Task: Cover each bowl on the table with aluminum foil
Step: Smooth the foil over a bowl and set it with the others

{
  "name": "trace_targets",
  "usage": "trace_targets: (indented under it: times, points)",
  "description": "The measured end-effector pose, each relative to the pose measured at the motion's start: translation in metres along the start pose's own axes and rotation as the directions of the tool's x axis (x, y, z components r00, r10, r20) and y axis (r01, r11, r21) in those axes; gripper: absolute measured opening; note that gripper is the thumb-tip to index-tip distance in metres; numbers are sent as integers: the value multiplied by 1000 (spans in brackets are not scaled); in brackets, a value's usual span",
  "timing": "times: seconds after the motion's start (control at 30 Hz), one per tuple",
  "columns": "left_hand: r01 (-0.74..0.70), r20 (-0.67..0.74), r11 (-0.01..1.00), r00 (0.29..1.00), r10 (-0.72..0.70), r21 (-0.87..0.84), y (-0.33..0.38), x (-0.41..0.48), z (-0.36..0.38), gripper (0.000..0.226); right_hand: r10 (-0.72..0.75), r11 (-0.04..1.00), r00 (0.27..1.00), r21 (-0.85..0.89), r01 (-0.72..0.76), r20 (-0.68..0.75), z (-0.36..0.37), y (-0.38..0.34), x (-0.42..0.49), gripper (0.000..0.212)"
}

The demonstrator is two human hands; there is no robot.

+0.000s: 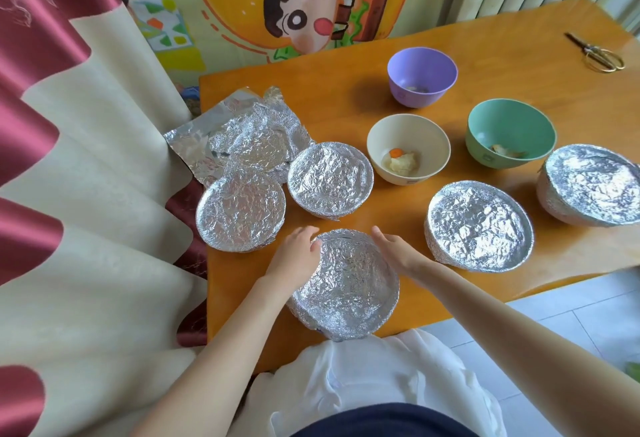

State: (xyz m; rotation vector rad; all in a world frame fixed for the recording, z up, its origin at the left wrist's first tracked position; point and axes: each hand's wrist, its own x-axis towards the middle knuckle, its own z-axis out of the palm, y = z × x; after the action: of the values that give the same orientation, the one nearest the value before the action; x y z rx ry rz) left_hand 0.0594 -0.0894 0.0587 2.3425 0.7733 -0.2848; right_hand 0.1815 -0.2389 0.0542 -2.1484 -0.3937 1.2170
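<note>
A foil-covered bowl (349,284) sits at the near edge of the orange table (346,97). My left hand (298,253) presses on its left rim and my right hand (394,249) on its right rim, fingers fairly straight. Several other foil-covered bowls stand around: one (240,211) at the left, one (330,178) behind, one (479,225) to the right, one (592,185) at the far right. Three bowls are uncovered: cream (408,154) with food, green (510,131), purple (421,76). Loose crumpled foil sheets (242,135) lie at the table's left edge.
Gold-handled scissors (597,52) lie at the far right corner of the table. A red and cream curtain (86,177) hangs close to the table's left side. Tiled floor (571,325) shows past the near right edge.
</note>
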Motion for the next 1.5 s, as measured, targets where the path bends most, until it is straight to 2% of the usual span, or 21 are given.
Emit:
trace_targets:
  times: [0.17,0.33,0.47,0.57,0.67,0.77,0.83,0.97,1.17,1.27,1.37,1.5]
  points:
    - [-102,27,994,994,103,-44,12,8,2,36,7,1000,1000,14,-8,18,2,-1,-2,59]
    - [-124,-112,992,986,124,14,10,10,7,21,-56,996,998,-68,55,-18,6,1,-5,59]
    - [-185,-207,983,962,178,-14,13,3,6,21,-170,981,984,-99,164,-48,4,-10,-3,62]
    - [-248,-305,969,924,232,-15,16,-6,11,21,-190,977,981,-111,184,-46,3,-15,1,66]
    - [-310,-386,950,882,270,-45,17,-15,16,21,-217,971,976,-102,217,6,-6,-22,-1,71]
    - [-332,-433,940,860,268,-77,18,-17,15,22,-224,974,971,-3,225,83,-17,-31,1,79]
    - [-337,-440,937,858,266,-90,19,-17,12,22,-197,980,971,16,197,134,-19,-37,5,81]
    - [-352,-431,932,857,283,-89,21,-20,13,23,-163,975,973,-124,184,160,-16,-39,10,86]
    - [-350,-461,930,847,265,-110,23,-23,9,24,-158,987,946,59,147,282,-20,-44,8,89]
    - [-365,-446,925,849,284,-106,24,-23,9,23,-166,986,926,53,157,340,-15,-47,10,89]
    - [-395,-433,914,842,321,-91,25,-24,11,22,-159,983,941,-43,180,300,-13,-46,12,88]
    - [-428,-422,901,832,361,-73,31,-26,13,22,-142,988,943,-17,154,302,-21,-41,9,88]
